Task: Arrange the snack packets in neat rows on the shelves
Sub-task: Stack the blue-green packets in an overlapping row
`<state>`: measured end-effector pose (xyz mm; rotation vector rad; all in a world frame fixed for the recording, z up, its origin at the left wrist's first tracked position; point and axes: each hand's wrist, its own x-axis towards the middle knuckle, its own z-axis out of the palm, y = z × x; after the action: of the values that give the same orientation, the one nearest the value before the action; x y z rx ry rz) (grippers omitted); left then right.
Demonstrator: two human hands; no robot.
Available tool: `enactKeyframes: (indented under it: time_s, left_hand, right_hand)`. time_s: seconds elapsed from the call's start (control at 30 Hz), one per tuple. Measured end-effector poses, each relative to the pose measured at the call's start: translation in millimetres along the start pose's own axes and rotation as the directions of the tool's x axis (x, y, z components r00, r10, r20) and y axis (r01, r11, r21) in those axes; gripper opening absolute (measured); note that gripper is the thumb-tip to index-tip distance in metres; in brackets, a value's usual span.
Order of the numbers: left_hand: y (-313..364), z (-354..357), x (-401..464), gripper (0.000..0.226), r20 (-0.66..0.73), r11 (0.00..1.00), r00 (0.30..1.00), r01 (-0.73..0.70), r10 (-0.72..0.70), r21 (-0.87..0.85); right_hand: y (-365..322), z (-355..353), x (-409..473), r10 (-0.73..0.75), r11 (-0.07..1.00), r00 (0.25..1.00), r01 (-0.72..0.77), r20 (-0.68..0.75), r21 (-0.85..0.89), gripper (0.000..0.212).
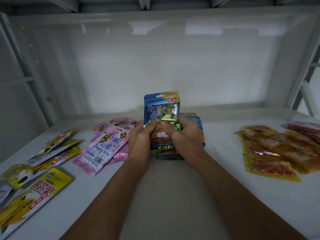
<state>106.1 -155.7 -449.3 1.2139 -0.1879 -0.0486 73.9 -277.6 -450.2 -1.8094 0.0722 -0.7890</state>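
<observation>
A small stack of blue and green snack packets [161,110] stands nearly upright at the middle of the white shelf [216,153]. My left hand [140,135] grips its lower left side and my right hand [181,134] grips its lower right, thumbs on the front. Beneath them a green packet [168,154] lies flat, and another blue one [200,129] shows behind my right hand. Pink packets [103,144] lie piled just left of my hands.
Yellow packets [43,170] spread over the shelf's left front. Orange-yellow packets [277,149] lie at the right, with red ones [304,129] behind them. The shelf's white back wall [164,66] rises behind, with metal uprights on both sides.
</observation>
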Motion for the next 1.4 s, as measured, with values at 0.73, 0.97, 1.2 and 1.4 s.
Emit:
enactKeyframes:
  time_s: [0.73,0.97,1.2,1.4]
  left_hand:
    - [3.1,-1.0,2.6,0.016,0.039,0.996,0.999,-0.037,0.034,0.081]
    - [2.7,0.6,0.8,0.015,0.011,0.995,0.998,-0.07,0.069,0.066]
    - [-4.5,-1.0,9.9,0.024,0.003,0.955,0.981,-0.189,0.193,0.227]
    - [-6.2,0.5,10.3,0.03,-0.021,0.944,0.972,-0.222,0.234,0.243]
  right_hand:
    - [-5.8,-0.8,-0.7,0.041,0.978,0.999,-0.044,0.018,0.202,0.037]
    - [-1.8,-1.4,2.0,0.056,0.964,0.998,-0.06,0.025,0.259,0.027]
    - [0.3,4.5,2.8,0.055,0.974,0.997,-0.04,-0.061,0.225,0.053]
    - [5.3,6.4,5.5,-0.037,0.978,0.985,0.07,-0.17,0.197,0.019]
